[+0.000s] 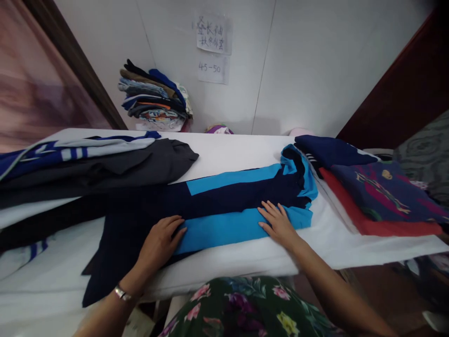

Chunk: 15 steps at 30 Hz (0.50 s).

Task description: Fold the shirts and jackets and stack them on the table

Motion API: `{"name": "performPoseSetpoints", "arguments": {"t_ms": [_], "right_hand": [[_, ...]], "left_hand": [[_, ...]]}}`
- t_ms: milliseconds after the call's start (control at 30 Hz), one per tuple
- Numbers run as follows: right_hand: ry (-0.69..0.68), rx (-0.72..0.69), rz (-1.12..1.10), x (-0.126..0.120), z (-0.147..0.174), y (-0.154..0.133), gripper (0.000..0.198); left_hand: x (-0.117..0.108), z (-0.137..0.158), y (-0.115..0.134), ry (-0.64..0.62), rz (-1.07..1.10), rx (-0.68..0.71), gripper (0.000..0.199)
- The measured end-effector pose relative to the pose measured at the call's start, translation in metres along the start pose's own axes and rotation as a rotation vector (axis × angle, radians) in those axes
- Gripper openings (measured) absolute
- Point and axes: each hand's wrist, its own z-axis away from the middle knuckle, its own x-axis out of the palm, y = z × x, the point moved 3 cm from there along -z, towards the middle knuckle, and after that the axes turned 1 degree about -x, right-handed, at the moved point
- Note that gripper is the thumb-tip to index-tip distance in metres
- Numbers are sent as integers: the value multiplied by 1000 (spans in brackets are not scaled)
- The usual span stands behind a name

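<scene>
A navy and bright blue jacket (228, 201) lies lengthwise on the white table, its sides folded inward and its collar end to the right. My right hand (277, 222) rests on the blue strip nearest me, fingers spread flat, close to the collar end. At the left end of that same strip, my left hand (163, 236) lies on the fabric with its thumb apart from the bent fingers. Nothing shows gripped between them. The jacket's dark lower part spreads out to the left, partly behind my left hand and wrist.
Dark grey trousers (140, 166) and blue-and-white striped clothes (66, 152) lie at the left. Folded garments, including a printed navy one (382, 192) on a red one (372, 228), are stacked at the right. A clothes pile (154, 96) stands against the back wall, with handwritten papers (213, 70) above.
</scene>
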Motion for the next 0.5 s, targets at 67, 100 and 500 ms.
{"name": "performPoseSetpoints", "arguments": {"t_ms": [67, 100, 500], "right_hand": [[-5, 1, 20, 3, -1, 0, 48], [-6, -1, 23, 3, -2, -2, 48], [429, 254, -46, -24, 29, 63, 44]], "left_hand": [[3, 2, -5, 28, 3, -14, 52], [4, 2, -7, 35, 9, -10, 50], [27, 15, -18, 100, -46, 38, 47]]}}
